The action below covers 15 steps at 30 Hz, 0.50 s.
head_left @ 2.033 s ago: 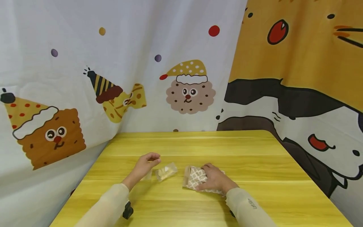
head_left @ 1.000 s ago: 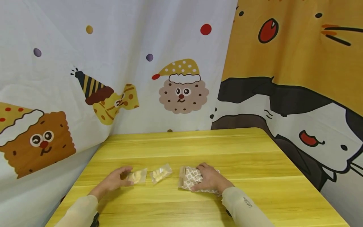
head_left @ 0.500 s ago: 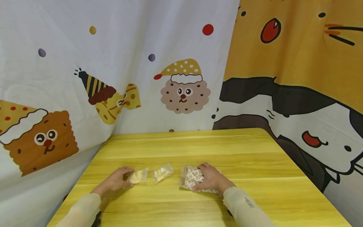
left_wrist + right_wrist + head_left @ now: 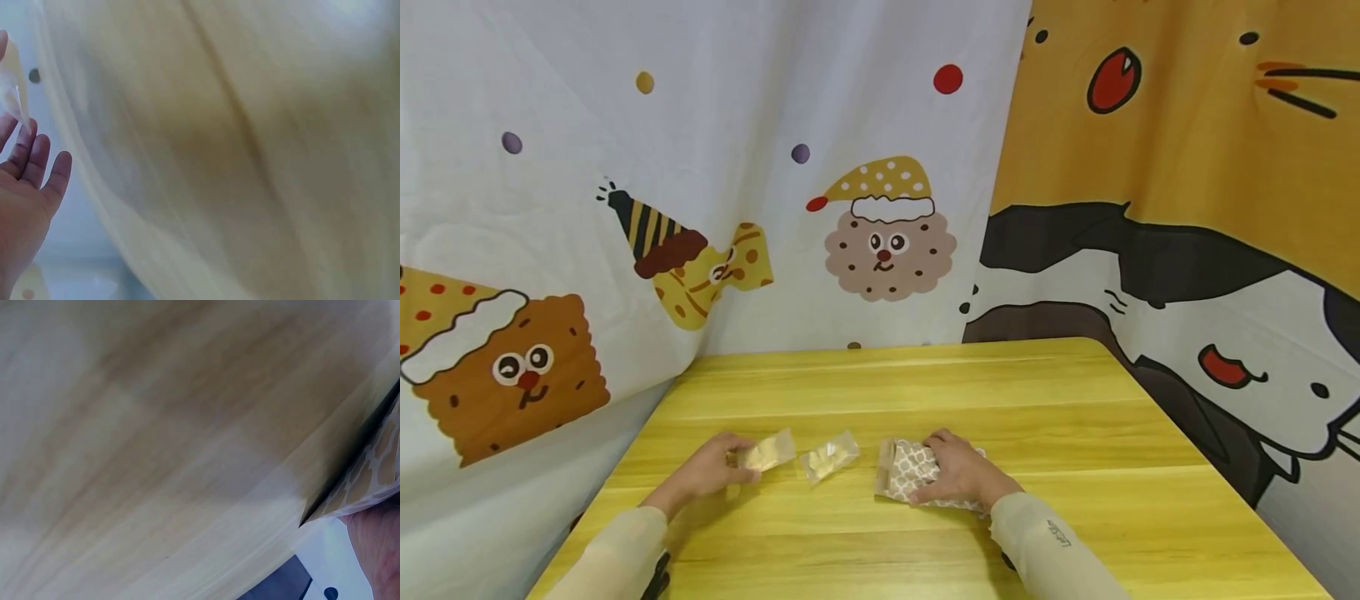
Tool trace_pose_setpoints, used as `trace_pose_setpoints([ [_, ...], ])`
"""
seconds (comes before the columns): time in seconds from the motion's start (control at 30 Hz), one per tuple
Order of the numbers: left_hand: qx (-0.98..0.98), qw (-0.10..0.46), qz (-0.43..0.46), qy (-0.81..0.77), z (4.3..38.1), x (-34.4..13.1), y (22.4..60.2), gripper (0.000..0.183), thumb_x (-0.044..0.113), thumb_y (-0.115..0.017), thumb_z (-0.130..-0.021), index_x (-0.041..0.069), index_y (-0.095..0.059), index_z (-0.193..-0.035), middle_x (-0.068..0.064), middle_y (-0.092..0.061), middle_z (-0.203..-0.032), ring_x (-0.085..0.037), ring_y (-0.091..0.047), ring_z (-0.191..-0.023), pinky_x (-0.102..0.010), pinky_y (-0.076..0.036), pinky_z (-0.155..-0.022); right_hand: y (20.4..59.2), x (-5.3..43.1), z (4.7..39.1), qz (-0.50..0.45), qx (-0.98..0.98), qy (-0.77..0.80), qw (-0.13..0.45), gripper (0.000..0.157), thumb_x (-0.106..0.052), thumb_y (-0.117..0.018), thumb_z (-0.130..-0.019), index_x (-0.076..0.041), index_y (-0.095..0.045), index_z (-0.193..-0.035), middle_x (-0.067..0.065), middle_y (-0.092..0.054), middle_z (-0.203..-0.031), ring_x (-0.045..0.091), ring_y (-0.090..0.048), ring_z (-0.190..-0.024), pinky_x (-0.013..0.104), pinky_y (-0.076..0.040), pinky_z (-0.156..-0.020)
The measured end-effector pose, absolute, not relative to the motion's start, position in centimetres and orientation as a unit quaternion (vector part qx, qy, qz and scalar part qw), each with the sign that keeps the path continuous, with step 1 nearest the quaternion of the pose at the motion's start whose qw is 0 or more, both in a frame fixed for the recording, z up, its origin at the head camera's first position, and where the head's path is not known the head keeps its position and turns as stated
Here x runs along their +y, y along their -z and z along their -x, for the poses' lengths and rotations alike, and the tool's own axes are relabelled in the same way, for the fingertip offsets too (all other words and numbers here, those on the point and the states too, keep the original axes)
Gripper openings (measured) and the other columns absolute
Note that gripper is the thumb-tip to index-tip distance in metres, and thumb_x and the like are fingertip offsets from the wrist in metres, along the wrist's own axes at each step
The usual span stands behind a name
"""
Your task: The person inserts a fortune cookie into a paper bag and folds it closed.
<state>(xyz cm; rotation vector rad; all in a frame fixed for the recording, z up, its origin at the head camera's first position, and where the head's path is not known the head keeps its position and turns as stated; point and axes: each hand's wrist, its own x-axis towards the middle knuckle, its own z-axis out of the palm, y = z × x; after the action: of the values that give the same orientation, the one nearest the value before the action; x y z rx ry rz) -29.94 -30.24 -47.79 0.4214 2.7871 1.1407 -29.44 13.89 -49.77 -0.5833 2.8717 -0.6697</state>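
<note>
On the upper side of my right sleeve (image 4: 1047, 557) I wore one short line of small dark lettering (image 4: 1060, 533), which ran slantwise across the pale cloth in the head view. Its opening letters looked like "Let"; the rest was too small and blurred for me to read with certainty.

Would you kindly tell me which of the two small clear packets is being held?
The packet farther from the patterned bag: the left hand pinches it, while the other packet lies untouched on the table.
</note>
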Motion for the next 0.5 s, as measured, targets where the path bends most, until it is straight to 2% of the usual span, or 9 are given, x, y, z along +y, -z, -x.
trace_pose_setpoints([
  [0.17,0.916,0.045,-0.149,-0.371,30.4,-28.6,47.5,0.059,0.031,-0.083,-0.082,0.003,-0.063,-0.13,-0.011,-0.055,-0.123,-0.034,-0.052,-0.117,-0.053,-0.046,-0.094,49.7,13.7,29.5,0.19,0.953,0.224,0.07,0.107,-0.07,-0.079,-0.067,-0.003,-0.047,-0.144,0.016,-0.042,-0.146,0.041,-0.043,-0.131,0.057,-0.041,-0.101],
  [0.37,0.909,0.052,-0.191,-0.366,30.8,-25.5,47.4,0.06,0.034,-0.083,-0.082,0.006,-0.062,-0.131,-0.01,-0.053,-0.125,-0.036,-0.05,-0.121,-0.054,-0.047,-0.095,49.8,13.6,29.4,0.192,0.955,0.217,0.067,0.106,-0.07,-0.079,-0.067,-0.004,-0.048,-0.144,0.016,-0.042,-0.145,0.04,-0.043,-0.13,0.055,-0.041,-0.102],
  [0.5,0.908,0.053,-0.228,-0.347,30.9,-23.3,47.1,0.062,0.036,-0.082,-0.082,0.004,-0.061,-0.131,-0.007,-0.053,-0.122,-0.032,-0.05,-0.118,-0.053,-0.047,-0.094,49.7,13.8,29.4,0.197,0.954,0.216,0.063,0.106,-0.069,-0.079,-0.067,-0.003,-0.047,-0.143,0.017,-0.043,-0.145,0.041,-0.044,-0.129,0.056,-0.041,-0.101],
])
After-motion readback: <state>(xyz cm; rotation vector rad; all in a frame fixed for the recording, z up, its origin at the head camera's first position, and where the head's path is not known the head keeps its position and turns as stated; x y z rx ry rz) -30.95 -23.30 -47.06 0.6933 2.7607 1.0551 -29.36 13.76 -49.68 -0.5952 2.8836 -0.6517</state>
